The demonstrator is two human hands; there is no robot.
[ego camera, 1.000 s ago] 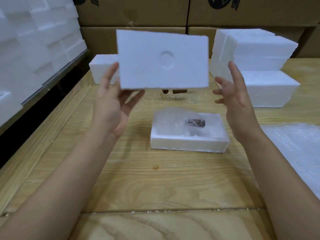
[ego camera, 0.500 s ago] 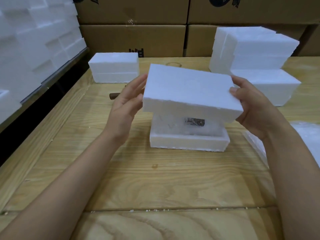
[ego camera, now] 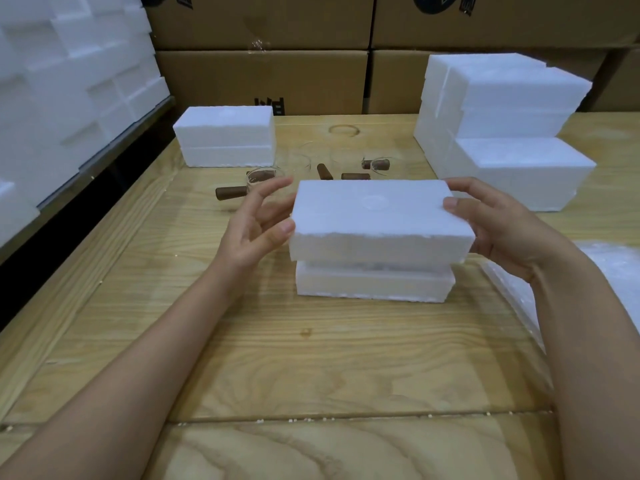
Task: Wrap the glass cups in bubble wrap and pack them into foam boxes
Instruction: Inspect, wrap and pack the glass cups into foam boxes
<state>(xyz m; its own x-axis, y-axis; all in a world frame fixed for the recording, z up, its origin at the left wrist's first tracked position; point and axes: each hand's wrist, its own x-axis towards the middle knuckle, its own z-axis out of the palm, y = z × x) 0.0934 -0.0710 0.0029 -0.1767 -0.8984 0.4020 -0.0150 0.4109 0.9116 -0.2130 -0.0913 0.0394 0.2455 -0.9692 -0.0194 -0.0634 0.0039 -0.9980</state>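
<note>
Foam lid (ego camera: 377, 216) w/ a round dimple on top is held level directly over the foam box base (ego camera: 374, 284), roughly lined up but overhanging the base a bit at front and sides. Not seated flush: a thin shadowed gap shows btwn them, and can't tell if the lid touches the base rim. Contents of the base are mostly hidden by the lid.

Right hand (ego camera: 498, 223), at the right end above the base, grips the lid: thumb on the top surface, other fingers curled behind and under that end. Left hand (ego camera: 256, 223), at the left end above the base, is loosely spread. Its thumb tip is against the lid's left end; the other fingers are apart and only lightly bent, with nothing wrapped in them.

The base sits on a wooden table (ego camera: 311, 358). Behind the base are several unwrapped glass cups (ego camera: 263, 178) w/ brown wooden handles, some lying on their sides. Behind-left of the base is a closed foam box (ego camera: 225, 136). Behind-right is a stack of foam boxes (ego camera: 509, 133). Right of the base, a bubble wrap sheet (ego camera: 616, 268) lies flat. Far behind the base are cardboard cartons (ego camera: 263, 81), and far left of it, stacked foam pieces (ego camera: 69, 81).
</note>
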